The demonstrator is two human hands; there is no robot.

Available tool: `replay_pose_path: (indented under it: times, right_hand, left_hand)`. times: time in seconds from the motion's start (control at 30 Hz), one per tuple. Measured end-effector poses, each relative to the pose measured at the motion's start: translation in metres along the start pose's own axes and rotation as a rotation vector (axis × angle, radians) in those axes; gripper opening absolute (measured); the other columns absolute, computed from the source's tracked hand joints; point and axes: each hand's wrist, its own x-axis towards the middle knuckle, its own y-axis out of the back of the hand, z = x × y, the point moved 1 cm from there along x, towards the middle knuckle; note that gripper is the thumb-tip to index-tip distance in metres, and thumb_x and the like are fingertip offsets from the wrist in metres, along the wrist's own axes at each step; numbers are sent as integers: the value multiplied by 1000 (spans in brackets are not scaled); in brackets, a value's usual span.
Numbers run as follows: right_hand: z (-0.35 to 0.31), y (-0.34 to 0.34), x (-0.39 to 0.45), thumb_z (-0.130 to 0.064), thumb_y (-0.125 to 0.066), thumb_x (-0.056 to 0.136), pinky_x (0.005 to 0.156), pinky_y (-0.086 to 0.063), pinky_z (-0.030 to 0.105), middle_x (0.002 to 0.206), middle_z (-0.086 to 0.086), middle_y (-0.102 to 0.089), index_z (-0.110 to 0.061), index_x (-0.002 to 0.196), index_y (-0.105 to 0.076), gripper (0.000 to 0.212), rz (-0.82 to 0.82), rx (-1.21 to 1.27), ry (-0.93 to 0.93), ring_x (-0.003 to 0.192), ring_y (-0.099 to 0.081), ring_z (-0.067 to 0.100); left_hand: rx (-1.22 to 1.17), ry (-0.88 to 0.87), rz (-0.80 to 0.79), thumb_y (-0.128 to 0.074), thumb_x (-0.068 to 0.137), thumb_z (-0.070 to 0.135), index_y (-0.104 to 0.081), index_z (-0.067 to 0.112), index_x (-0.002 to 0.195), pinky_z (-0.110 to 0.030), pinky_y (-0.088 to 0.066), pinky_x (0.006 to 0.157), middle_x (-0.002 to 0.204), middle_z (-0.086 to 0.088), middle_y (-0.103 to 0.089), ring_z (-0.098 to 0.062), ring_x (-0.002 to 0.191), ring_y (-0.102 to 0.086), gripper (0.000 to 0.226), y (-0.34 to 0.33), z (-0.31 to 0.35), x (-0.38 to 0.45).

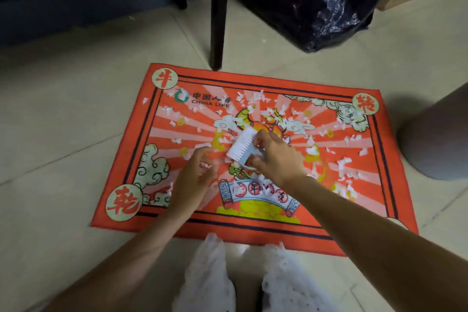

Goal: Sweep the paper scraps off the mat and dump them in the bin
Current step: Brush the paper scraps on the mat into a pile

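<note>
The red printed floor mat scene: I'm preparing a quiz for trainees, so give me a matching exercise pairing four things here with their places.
Things:
1. White bristled hand brush
2. Torn white paper scraps
3. Black plastic bin bag
4. Dark wooden chair leg

Places:
A. Standing at the red printed floor mat's far edge
B. Scattered across the mat
C. In the right hand's grip
D. Beyond the mat, far right

Pairs: 1-C, 2-B, 3-D, 4-A

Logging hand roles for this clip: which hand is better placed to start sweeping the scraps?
Right. The right hand already grips the small white bristle brush over the red printed mat; the left hand holds no tool beside it.
</note>
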Motion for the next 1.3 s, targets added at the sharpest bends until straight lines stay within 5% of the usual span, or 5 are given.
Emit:
replay_pose_path:
  times: [0.4,0.5,0.63,0.97,1.3]
  right_hand:
    - [-109,-27,47,-34,-62,80,55,-44,28,115,-7,-60,-27,122,-38,48,-103,-214,532,83,-64,28]
    - [-132,-38,50,-30,-62,80,53,-42,26,111,-8,-63,-27,126,-38,51,-138,-198,573,82,-63,25]
    - [-156,-53,51,-22,-62,79,54,-41,28,116,-7,-62,-30,135,-32,64,-194,-127,567,92,-62,25]
    - [-196,-82,57,-18,-63,83,56,-41,31,107,1,-62,-22,130,-34,55,-334,-113,633,84,-58,29]
    - [-223,-95,74,-16,-58,90,62,-37,32,111,8,-63,-28,153,-11,79,-345,-333,714,95,-62,32]
  left_hand:
    - [119,81,181,-66,83,41,-34,24,148,-27,-48,88,134,-2,-52,-11,112,-55,74,82,-80,-41]
    - [180,112,197,-76,84,27,-32,22,150,-38,-46,100,141,-5,-50,-16,123,-51,80,95,-97,-50]
    - [275,113,175,-65,74,53,-28,22,151,-49,-45,103,147,-5,-45,-24,131,-47,91,109,-112,-61]
    - [326,110,79,-87,67,39,-14,28,153,7,-19,95,153,8,-22,9,127,-23,113,120,-128,-75]
    - [418,190,102,-88,65,38,-3,23,157,-40,-27,117,161,-7,-21,-27,147,-24,126,111,-133,-75]
